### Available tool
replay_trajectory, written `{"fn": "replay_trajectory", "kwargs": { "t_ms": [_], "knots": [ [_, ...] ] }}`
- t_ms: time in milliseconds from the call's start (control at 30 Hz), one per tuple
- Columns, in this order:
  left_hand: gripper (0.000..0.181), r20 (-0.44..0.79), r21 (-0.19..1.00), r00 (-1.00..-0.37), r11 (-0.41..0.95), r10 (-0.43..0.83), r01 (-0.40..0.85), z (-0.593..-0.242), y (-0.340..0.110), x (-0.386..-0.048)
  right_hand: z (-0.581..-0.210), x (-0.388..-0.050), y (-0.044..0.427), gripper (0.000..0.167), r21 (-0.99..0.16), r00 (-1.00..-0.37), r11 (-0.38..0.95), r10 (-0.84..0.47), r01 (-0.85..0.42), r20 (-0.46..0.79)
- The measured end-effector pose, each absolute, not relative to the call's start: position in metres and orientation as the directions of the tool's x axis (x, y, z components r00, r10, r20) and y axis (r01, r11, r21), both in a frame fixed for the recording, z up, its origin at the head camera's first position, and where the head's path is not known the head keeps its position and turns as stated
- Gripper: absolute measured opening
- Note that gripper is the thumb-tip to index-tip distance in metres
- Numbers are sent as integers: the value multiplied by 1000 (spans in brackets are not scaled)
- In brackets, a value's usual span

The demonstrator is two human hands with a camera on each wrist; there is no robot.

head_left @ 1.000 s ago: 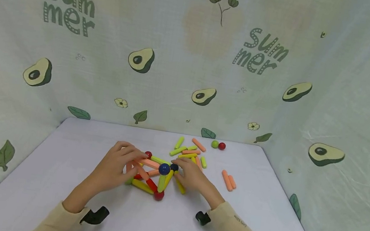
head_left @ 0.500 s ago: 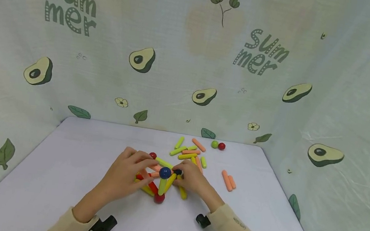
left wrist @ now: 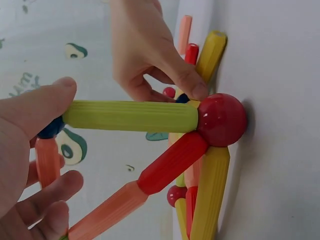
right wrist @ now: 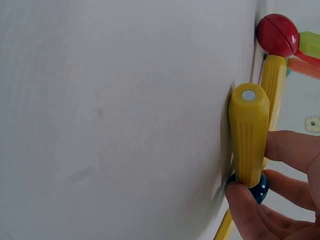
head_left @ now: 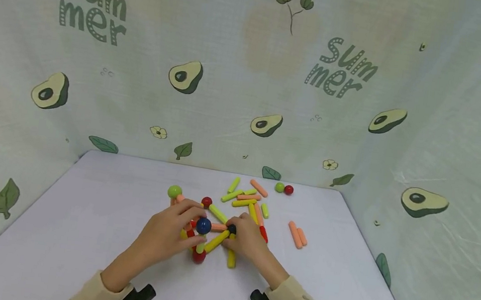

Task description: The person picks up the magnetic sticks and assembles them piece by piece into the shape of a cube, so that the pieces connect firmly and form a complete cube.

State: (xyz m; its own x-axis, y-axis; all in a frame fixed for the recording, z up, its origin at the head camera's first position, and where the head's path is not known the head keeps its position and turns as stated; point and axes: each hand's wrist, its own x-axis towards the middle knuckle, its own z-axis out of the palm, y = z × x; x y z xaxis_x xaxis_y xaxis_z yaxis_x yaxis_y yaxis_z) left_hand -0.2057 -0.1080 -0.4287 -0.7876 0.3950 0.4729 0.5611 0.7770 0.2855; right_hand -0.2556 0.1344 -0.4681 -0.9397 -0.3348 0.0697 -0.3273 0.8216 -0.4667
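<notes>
My left hand (head_left: 171, 234) grips a blue ball (head_left: 203, 226) at a raised corner of a rod-and-ball structure; in the left wrist view the thumb lies where the lime rod (left wrist: 131, 116) meets that ball (left wrist: 50, 129). The lime rod joins a red ball (left wrist: 222, 120) on the table, from which red and yellow rods also run. My right hand (head_left: 249, 237) pinches a dark blue ball (head_left: 232, 229) low at the table. A yellow rod (right wrist: 248, 135) juts from that ball, its other end free. Part of the structure is hidden behind my left hand.
Loose lime, yellow and orange rods (head_left: 244, 202) lie behind my right hand. A green ball (head_left: 279, 187) and a red ball (head_left: 289, 190) sit at the back edge. Two orange rods (head_left: 295, 234) lie to the right. Patterned cloth hangs behind the table.
My left hand has moved right, from the orange rods to the raised blue ball. A green ball now shows beyond it. The yellow rod by my right hand has swung toward the front.
</notes>
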Motion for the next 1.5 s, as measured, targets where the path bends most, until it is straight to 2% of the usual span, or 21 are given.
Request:
{"fn": "replay_trajectory", "kwargs": {
  "t_ms": [300, 667, 833, 1000, 1100, 1233, 1500],
  "knots": [
    [55, 555, 285, -733, 739, 392, 611, -434, -133, -216, -471, -247, 127, 42, -487, -944, 819, -329, -303, 34],
    [61, 576, 403, -734, 656, 360, 639, -440, -154, -225, -467, -243, 131, 46, -488, -893, 780, -449, -392, -1],
    [63, 579, 428, -739, 644, 344, 635, -443, -157, -225, -466, -243, 136, 51, -512, -896, 774, -443, -372, -19],
    [57, 603, 413, -723, 643, 338, 645, -446, -157, -227, -468, -245, 143, 39, -551, -913, 772, -405, -316, -43],
    [56, 604, 408, -725, 653, 332, 639, -447, -156, -227, -470, -246, 148, 24, -544, -906, 764, -422, -346, -17],
    [57, 619, 402, -715, 650, 326, 645, -447, -156, -227, -469, -248, 152, 12, -537, -887, 744, -462, -398, 16],
    [57, 646, 400, -692, 630, 322, 666, -447, -156, -226, -463, -251, 158, 12, -478, -839, 735, -543, -481, 9]
  ]
}}
